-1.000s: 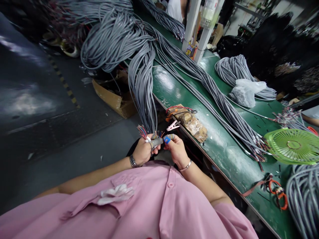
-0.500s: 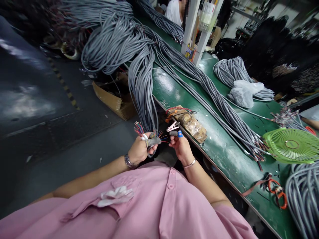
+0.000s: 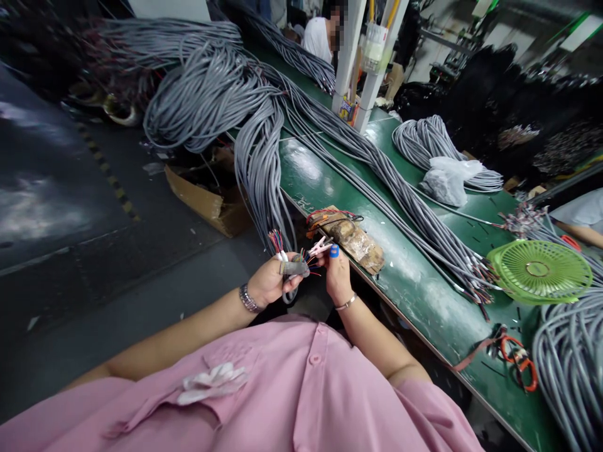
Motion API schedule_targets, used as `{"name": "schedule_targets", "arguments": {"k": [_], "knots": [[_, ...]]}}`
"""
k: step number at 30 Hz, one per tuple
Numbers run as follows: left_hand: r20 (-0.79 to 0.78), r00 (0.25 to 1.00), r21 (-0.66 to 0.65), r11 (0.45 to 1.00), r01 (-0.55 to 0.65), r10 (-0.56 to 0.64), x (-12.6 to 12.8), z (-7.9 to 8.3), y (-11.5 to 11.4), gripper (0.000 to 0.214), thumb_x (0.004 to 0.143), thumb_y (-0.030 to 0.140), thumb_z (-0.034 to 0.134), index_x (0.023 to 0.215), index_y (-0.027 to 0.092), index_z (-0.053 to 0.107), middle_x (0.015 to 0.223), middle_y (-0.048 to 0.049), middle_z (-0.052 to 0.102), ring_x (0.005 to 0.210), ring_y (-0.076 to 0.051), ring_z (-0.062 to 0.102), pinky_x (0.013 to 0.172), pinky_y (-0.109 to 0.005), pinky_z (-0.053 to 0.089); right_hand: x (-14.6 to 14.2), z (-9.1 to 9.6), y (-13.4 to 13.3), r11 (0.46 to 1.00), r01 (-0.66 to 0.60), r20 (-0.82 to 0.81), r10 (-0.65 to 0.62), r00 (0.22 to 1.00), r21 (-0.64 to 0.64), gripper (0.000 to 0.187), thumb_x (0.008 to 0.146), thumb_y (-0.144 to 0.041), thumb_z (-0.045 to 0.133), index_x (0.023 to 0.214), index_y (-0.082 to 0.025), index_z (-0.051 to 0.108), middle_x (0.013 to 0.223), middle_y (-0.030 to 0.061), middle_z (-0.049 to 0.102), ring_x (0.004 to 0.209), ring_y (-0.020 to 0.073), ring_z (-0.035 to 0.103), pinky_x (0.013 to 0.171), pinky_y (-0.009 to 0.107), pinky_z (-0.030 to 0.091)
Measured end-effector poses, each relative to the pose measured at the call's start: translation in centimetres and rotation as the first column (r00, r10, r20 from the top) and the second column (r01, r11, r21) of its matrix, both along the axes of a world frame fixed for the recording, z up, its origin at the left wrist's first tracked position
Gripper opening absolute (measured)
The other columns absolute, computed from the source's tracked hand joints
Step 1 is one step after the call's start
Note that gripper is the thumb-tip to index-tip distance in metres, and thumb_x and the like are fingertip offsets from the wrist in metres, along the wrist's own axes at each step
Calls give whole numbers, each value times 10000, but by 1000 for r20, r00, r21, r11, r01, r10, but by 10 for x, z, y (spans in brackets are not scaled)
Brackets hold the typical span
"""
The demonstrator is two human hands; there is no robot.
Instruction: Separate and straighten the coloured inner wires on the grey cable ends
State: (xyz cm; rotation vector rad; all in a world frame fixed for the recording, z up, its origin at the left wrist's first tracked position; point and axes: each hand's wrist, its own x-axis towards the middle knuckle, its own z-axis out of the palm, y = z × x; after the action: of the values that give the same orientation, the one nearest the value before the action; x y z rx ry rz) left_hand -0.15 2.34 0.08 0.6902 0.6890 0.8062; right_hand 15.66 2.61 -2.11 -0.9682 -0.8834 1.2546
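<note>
My left hand is closed round the end of a grey cable whose coloured inner wires fan out above my fingers. My right hand is just to the right, its taped fingertips pinched at the spread wires of that cable end. A pink clip sits right above the two hands. The cable belongs to a thick grey bundle that hangs off the edge of the green table.
More grey cable bundles run along the table. A taped block, a green fan, a plastic bag and orange-handled pliers lie on it. A cardboard box stands on the floor. Another person sits at the far end.
My right hand pulled a little away from the cable end, then came back to the fanned wires. Both hands rose slightly toward the pink clip.
</note>
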Motion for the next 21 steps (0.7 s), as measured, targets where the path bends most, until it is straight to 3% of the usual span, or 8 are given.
{"name": "schedule_targets", "arguments": {"k": [2, 5, 8, 14, 21], "knots": [[18, 1000, -13, 1000, -4, 5, 0, -2, 1, 146, 627, 240, 692, 641, 107, 633, 400, -1, 541, 274, -55, 379, 295, -166, 261, -1, 0, 1, 998, -59, -76, 57, 996, -23, 475, 843, -615, 501, 807, -172, 668, 699, 6, 593, 597, 92, 482, 587, 212, 436], [35, 999, -35, 999, -6, 8, 0, -6, 3, 127, 634, 224, 685, 638, 114, 621, 409, -3, 552, 274, -58, 384, 300, -170, 271, -3, 2, 5, 969, -229, -324, 190, 927, -89, 483, 813, -636, 535, 906, -181, 670, 740, 2, 592, 600, 89, 484, 590, 217, 460], [37, 999, -47, 999, -8, 10, 0, -9, 3, 122, 641, 220, 680, 641, 116, 616, 413, -8, 559, 275, -63, 394, 301, -172, 270, -4, 5, 8, 957, -264, -454, 182, 872, -123, 414, 801, -581, 604, 912, -187, 667, 744, -10, 583, 608, 81, 489, 635, 219, 484], [-1, 1000, -72, 997, -3, 3, 2, -10, 2, 139, 628, 232, 688, 644, 114, 615, 407, -4, 551, 270, -64, 386, 297, -174, 257, -6, 6, 10, 962, -219, -464, 120, 878, -165, 313, 818, -504, 629, 824, -192, 643, 678, -26, 558, 600, 82, 492, 650, 212, 490], [-61, 998, -32, 999, -32, 30, 2, -4, -3, 179, 616, 259, 714, 617, 125, 594, 404, 8, 542, 276, -54, 374, 297, -169, 251, -4, 7, 7, 942, -278, -490, 157, 858, -186, 422, 798, -611, 585, 872, -201, 645, 774, 7, 640, 664, 111, 569, 644, 238, 495]]}}
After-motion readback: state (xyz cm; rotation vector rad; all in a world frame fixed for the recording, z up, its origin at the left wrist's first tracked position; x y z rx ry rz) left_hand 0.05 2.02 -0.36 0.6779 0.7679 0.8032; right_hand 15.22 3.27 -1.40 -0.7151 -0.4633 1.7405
